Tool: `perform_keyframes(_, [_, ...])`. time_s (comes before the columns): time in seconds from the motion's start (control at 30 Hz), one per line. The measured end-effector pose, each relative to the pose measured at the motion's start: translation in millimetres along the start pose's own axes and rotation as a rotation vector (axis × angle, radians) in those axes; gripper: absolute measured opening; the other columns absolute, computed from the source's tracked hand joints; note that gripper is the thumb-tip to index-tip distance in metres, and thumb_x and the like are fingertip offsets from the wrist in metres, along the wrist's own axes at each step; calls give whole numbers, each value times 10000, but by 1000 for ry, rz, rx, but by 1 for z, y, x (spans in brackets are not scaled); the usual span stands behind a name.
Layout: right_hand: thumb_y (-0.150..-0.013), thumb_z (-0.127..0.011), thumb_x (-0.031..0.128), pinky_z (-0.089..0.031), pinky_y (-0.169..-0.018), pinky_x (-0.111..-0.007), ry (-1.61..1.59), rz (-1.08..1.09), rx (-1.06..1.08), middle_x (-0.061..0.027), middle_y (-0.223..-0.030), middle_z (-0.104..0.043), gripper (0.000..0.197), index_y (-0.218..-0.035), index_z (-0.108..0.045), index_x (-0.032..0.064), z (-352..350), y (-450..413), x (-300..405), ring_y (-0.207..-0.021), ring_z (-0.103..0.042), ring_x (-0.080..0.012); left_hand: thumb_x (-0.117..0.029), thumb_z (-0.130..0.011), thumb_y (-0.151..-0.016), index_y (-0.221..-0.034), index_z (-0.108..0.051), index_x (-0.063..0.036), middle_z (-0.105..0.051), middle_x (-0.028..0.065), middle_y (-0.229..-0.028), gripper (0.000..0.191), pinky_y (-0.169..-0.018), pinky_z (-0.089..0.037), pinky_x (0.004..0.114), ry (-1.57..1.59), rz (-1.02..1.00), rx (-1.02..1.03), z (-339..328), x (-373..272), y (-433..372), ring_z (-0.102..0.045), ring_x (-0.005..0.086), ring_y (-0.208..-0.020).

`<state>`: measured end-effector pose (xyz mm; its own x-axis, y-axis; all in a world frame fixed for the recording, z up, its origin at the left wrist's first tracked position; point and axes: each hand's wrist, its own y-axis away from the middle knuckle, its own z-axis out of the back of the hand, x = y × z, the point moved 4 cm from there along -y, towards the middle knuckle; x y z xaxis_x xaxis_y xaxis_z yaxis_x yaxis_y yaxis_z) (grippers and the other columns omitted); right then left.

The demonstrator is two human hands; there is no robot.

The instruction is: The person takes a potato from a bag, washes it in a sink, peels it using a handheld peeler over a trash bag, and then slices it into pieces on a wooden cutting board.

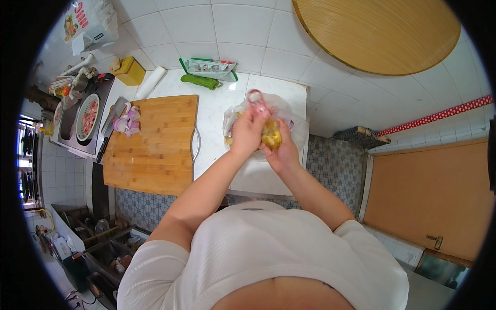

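Over a clear plastic bag [296,133] on the right of the white counter, my two hands meet. My right hand [281,149] holds a yellow, partly peeled potato [271,135]. A pink-handled peeler [256,100] is in the other hand, my left hand [248,130], its loop pointing away from me; its blade is hidden. Peelings and a bit of purple onion show at the bag. To the left lies a bamboo cutting board [155,147] with cut purple onion pieces [128,121] at its upper left corner, beside a cleaver [113,122].
Behind the board lie a green pepper [199,81], a green and white packet [211,69] and a white roll [151,82]. A yellow tin [130,71] stands near the sink [69,120], which holds a white basket [79,126] of raw meat. A round wooden board [379,31] hangs on the tiled wall.
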<state>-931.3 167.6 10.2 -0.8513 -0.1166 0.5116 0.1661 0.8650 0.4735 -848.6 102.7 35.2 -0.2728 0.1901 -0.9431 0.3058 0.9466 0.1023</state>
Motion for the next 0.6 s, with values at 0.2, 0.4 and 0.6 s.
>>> perform_keyframes(0.2, [-929,-434,304,-457,-642,-270,6,16,155,-10,-1080,-523,252,-1156,-407,197,-3,3,5,-920,-537,-134,-147,-456,-925,-1037,-473,15,-586,123,-1013,197,-753,-509,295,174,90,-61,6,2,-9,-600,177,-856])
perform_keyframes(0.4, [-940,-398,311,-408,-497,-239,199,13,237,-47,-1047,-523,290,-1196,-372,175,-9,6,13,-770,-541,-150,-185,-443,-934,-1032,-470,11,-576,129,-1060,221,-754,-500,298,139,59,-199,22,6,-13,-593,170,-868])
perform_keyframes(0.6, [-952,-354,319,-430,-496,-251,309,65,96,-55,-1036,-526,294,-1201,-371,162,-3,-1,22,-770,-551,-157,-215,-450,-931,-1029,-465,-9,-574,135,-1083,229,-832,-467,321,193,-23,-128,20,3,-4,-572,181,-937])
